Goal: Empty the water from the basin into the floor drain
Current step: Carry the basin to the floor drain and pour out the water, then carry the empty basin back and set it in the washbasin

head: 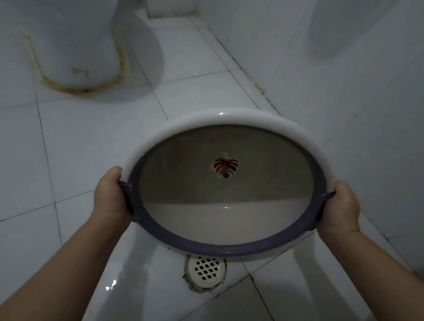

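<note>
A round white basin with a purple rim and a red leaf print on its bottom is held tilted steeply toward me, its opening facing the camera. My left hand grips the purple rim on the left side. My right hand grips the rim on the right side. No standing water shows inside the basin. Directly below its lower rim lies the white grated floor drain, set in the tiles. The floor around the drain looks wet and glossy.
A white toilet base with stained sealant stands at the upper left. A tiled wall runs along the right, meeting the floor just behind the basin. White floor tiles spread to the left.
</note>
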Demonstrator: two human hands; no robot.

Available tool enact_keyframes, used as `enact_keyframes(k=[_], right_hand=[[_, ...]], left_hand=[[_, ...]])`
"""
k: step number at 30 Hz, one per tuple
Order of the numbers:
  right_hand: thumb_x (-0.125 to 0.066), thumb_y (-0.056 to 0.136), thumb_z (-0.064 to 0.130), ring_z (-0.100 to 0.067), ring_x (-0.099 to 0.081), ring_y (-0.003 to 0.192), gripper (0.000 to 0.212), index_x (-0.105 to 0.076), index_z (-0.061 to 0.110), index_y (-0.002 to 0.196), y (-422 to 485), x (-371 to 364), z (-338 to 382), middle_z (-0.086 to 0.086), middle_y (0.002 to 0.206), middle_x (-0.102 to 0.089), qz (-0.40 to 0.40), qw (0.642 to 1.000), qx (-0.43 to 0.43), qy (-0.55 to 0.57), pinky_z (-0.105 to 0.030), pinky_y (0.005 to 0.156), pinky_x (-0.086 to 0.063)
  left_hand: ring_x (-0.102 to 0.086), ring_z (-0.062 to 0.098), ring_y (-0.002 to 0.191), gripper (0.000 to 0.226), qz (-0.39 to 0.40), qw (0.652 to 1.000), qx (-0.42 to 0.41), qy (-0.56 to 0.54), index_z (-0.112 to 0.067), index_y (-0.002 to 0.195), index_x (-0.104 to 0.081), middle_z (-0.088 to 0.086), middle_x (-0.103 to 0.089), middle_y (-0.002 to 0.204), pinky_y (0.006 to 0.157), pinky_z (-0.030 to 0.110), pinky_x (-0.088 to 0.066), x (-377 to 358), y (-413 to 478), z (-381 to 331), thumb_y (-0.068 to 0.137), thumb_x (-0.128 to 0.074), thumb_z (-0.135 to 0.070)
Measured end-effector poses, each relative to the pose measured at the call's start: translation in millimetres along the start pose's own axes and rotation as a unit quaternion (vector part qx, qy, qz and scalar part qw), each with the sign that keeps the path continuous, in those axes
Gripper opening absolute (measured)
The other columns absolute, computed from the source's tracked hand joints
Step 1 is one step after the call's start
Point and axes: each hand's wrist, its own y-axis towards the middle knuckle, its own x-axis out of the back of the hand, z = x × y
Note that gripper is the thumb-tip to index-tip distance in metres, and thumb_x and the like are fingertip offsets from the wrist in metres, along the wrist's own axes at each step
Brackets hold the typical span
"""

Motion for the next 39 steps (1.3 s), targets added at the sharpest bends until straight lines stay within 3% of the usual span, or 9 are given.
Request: enact_keyframes(k=[5,10,14,18,21,27,33,37,39], right_hand=[[-0.037,0.086,0.021,-0.003,-0.032,0.025,0.065,-0.038,0.019,0.021,14,-8,6,0.016,0.027,-0.034,-0.005,0.999,-0.051,-0.002,-0.013,0.032,-0.025],[-0.046,0.086,0.031,-0.008,-0.048,0.043,0.04,-0.05,0.022,0.048,24,-18,21,0.011,0.033,-0.049,0.022,0.994,-0.091,-0.047,-0.026,0.051,-0.038],[-0.049,0.088,0.036,-0.015,-0.056,0.059,0.032,-0.057,0.019,0.062,37,-28,32,0.008,0.038,-0.058,0.063,0.986,-0.108,-0.109,-0.03,0.057,-0.04],[-0.057,0.083,0.033,-0.022,-0.058,0.066,0.023,-0.063,0.014,0.071,44,-35,34,-0.006,0.064,-0.064,0.101,0.973,-0.085,-0.191,-0.034,0.066,-0.046],[-0.06,0.081,0.028,-0.023,-0.059,0.062,0.02,-0.063,0.012,0.069,50,-40,30,-0.005,0.058,-0.066,0.111,0.965,-0.072,-0.226,-0.033,0.064,-0.046],[-0.06,0.083,0.026,-0.021,-0.062,0.059,0.019,-0.062,0.012,0.071,59,-55,26,-0.005,0.058,-0.068,0.117,0.961,-0.076,-0.238,-0.031,0.059,-0.047],[-0.058,0.084,0.028,-0.029,-0.063,0.075,0.022,-0.063,0.008,0.077,71,-85,44,-0.012,0.08,-0.068,0.123,0.959,-0.069,-0.244,-0.038,0.075,-0.049],[-0.057,0.085,0.027,-0.029,-0.062,0.072,0.022,-0.062,0.009,0.074,84,-108,70,-0.013,0.079,-0.066,0.13,0.965,-0.053,-0.224,-0.034,0.068,-0.049],[-0.056,0.086,0.026,-0.025,-0.062,0.067,0.022,-0.061,0.009,0.073,88,-118,83,-0.011,0.075,-0.066,0.127,0.967,-0.048,-0.214,-0.031,0.062,-0.047]], left_hand=[[-0.025,0.006,0.024,0.063,-0.03,0.999,0.011,0.027,-0.02,0.025,-0.031,-0.012,-0.029,0.026,0.035,0.015,-0.02,-5,11,-7,0.086,-0.04,-0.028],[-0.063,0.016,0.056,0.036,0.018,0.994,-0.033,0.101,-0.019,0.058,-0.066,-0.001,-0.066,0.056,0.056,0.022,-0.052,-13,17,-16,0.087,-0.054,-0.036],[-0.057,0.026,0.069,0.036,-0.023,0.965,-0.079,0.248,-0.012,0.073,-0.056,0.01,-0.06,0.074,0.063,0.035,-0.048,-17,21,-15,0.088,-0.054,-0.045],[-0.06,0.029,0.077,0.043,-0.042,0.958,-0.028,0.283,-0.009,0.077,-0.059,0.012,-0.064,0.082,0.066,0.036,-0.049,-18,27,-16,0.087,-0.053,-0.051],[-0.064,0.029,0.082,0.04,-0.053,0.952,0.008,0.3,-0.014,0.077,-0.062,0.01,-0.068,0.084,0.075,0.041,-0.053,-20,36,-20,0.087,-0.052,-0.051],[-0.064,0.028,0.076,0.039,-0.063,0.95,0.025,0.306,-0.014,0.071,-0.063,0.008,-0.068,0.078,0.074,0.038,-0.053,-26,55,-40,0.085,-0.056,-0.05],[-0.062,0.023,0.068,0.035,-0.056,0.95,-0.004,0.307,-0.014,0.069,-0.06,0.005,-0.066,0.073,0.064,0.031,-0.049,-53,89,-78,0.084,-0.06,-0.045],[-0.063,0.02,0.067,0.03,-0.032,0.957,-0.009,0.287,-0.015,0.072,-0.062,0.005,-0.067,0.076,0.071,0.031,-0.05,-74,112,-112,0.085,-0.061,-0.043],[-0.064,0.014,0.054,0.03,-0.027,0.96,-0.022,0.278,-0.016,0.07,-0.06,0.001,-0.069,0.062,0.056,0.023,-0.05,-84,116,-128,0.085,-0.06,-0.041]])
